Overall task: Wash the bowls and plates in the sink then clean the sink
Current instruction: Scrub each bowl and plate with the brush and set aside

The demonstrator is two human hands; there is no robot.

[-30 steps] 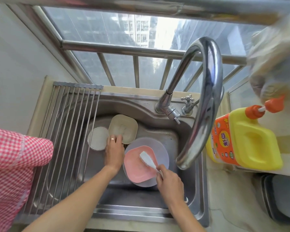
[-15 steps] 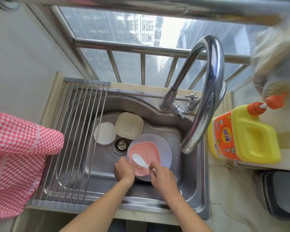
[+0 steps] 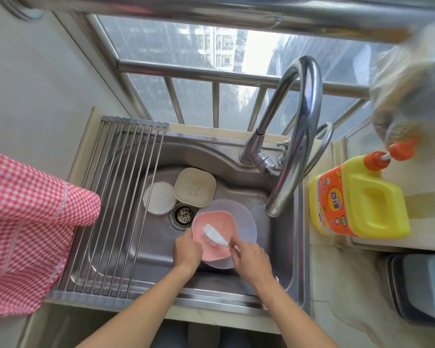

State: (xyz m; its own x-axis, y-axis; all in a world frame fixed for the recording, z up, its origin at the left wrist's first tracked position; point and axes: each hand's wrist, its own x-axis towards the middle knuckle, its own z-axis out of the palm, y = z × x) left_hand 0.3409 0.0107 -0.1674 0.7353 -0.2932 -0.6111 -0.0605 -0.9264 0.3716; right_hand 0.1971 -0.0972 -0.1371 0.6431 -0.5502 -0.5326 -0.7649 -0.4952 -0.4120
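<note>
A pink square bowl (image 3: 219,219) sits on a translucent round plate (image 3: 246,222) in the steel sink (image 3: 281,247). My left hand (image 3: 186,249) grips the bowl's near left edge. My right hand (image 3: 251,259) holds a white dish brush (image 3: 215,236), its bristles pressed into the bowl. Behind them lie a beige square plate (image 3: 195,187) with a bear outline and a small white round dish (image 3: 158,197). The drain strainer (image 3: 182,214) is uncovered.
A tall curved tap (image 3: 301,136) arches over the sink's right side. A roll-up steel drying rack (image 3: 116,209) covers the left part. A red checked cloth (image 3: 28,227) hangs at left. A yellow detergent jug (image 3: 359,197) stands on the right counter.
My left hand left the far dishes and came back to grip the pink bowl's near edge. The brush slid across the bowl. The view moved closer over the sink.
</note>
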